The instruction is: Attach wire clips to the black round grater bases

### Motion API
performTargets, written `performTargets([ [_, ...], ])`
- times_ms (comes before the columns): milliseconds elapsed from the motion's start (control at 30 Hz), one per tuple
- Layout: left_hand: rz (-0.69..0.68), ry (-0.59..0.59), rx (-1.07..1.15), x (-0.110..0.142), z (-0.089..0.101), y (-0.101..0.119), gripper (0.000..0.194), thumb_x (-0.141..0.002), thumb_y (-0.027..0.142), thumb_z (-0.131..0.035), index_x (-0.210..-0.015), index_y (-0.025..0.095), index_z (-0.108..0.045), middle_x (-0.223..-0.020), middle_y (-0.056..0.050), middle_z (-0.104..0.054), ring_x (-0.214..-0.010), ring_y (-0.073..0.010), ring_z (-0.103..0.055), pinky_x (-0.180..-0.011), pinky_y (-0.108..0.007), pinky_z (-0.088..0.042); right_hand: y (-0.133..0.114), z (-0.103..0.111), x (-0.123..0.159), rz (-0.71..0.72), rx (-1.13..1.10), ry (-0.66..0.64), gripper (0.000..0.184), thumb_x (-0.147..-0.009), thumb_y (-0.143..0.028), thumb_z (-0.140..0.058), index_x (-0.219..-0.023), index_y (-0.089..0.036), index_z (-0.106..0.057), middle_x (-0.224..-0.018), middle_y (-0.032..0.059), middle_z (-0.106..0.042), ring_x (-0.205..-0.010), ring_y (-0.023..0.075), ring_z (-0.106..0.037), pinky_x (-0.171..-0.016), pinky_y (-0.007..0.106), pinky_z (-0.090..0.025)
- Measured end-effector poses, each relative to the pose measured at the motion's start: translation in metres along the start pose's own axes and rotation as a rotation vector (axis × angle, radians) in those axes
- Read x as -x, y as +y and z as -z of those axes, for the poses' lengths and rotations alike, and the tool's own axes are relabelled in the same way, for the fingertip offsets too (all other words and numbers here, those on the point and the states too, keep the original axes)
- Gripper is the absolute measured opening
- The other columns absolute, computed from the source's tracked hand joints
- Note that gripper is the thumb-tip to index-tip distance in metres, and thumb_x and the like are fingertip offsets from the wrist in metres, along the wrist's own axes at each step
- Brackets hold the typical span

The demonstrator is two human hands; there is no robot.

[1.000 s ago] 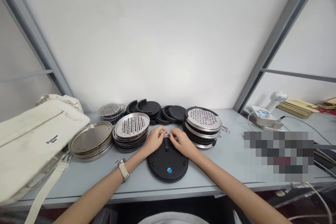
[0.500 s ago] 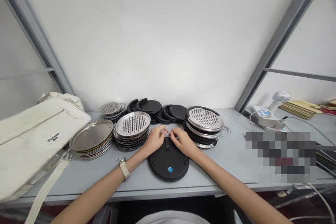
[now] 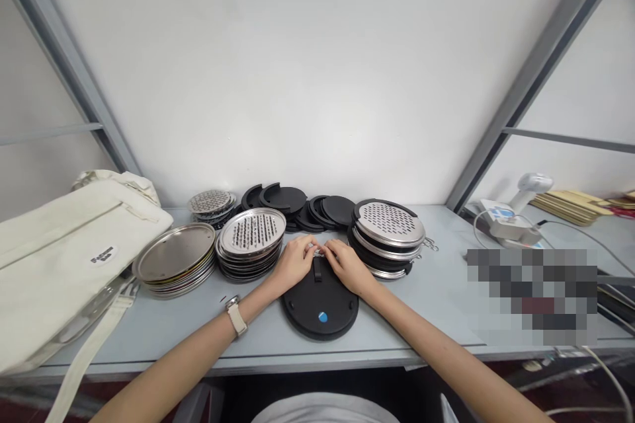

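A round black disc [image 3: 317,297] with a short strap slot, small side knobs and a blue round sticker lies flat on the grey table in front of me. At its far edge, my left hand [image 3: 299,261] pinches a small shiny metal piece, mostly covered by the fingertips. From the other side my right hand [image 3: 346,264] closes thumb and fingers on the same spot, its palm over the disc's upper right edge. Both sets of fingertips nearly meet there. The exact shape of the metal piece is too small to tell.
Left of the disc stand a stack of slotted metal grater plates [image 3: 252,231] and a stack of plain metal plates [image 3: 174,252]. Black rings and discs [image 3: 282,199] lie behind. Assembled grater discs [image 3: 388,221] with wire hooks are stacked right. A cream bag [image 3: 74,264] sits far left.
The camera view has shifted slightly. Both hands stay at the disc's far edge, their fingers only a little changed in position; the disc lies where it was.
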State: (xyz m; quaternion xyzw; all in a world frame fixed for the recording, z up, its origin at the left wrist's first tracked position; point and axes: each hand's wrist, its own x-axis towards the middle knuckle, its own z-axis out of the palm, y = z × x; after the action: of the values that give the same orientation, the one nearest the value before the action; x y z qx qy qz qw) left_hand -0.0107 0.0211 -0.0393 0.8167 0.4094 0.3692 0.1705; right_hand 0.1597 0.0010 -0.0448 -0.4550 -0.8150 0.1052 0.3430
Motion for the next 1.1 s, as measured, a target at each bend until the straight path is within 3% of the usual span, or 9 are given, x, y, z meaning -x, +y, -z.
performTargets([
  [633, 0.067, -0.017, 0.031, -0.0008, -0.0013, -0.0013, 0.013, -0.086, 0.013, -0.051, -0.082, 0.017, -0.063, -0.061, 0.002, -0.058, -0.056, -0.0131, -0.053, -0.059, -0.023, -0.038, 0.0023, -0.0011, 0.0008, -0.057, -0.033, -0.058, 0.020, -0.093, -0.017, -0.043, -0.076, -0.019, -0.052, -0.077, 0.0020, -0.056, -0.075, 0.0173, -0.055, -0.071, 0.030, -0.041],
  [1100, 0.065, -0.017, 0.021, -0.0010, -0.0020, -0.0005, 0.013, -0.086, 0.015, -0.051, -0.082, 0.018, -0.063, -0.058, 0.003, -0.054, -0.056, -0.0134, -0.052, -0.058, -0.023, -0.038, -0.0011, 0.0018, 0.0013, -0.080, -0.073, -0.047, 0.018, -0.095, -0.020, -0.037, -0.078, -0.022, -0.044, -0.073, -0.0006, -0.052, -0.071, 0.0167, -0.051, -0.067, 0.029, -0.039],
])
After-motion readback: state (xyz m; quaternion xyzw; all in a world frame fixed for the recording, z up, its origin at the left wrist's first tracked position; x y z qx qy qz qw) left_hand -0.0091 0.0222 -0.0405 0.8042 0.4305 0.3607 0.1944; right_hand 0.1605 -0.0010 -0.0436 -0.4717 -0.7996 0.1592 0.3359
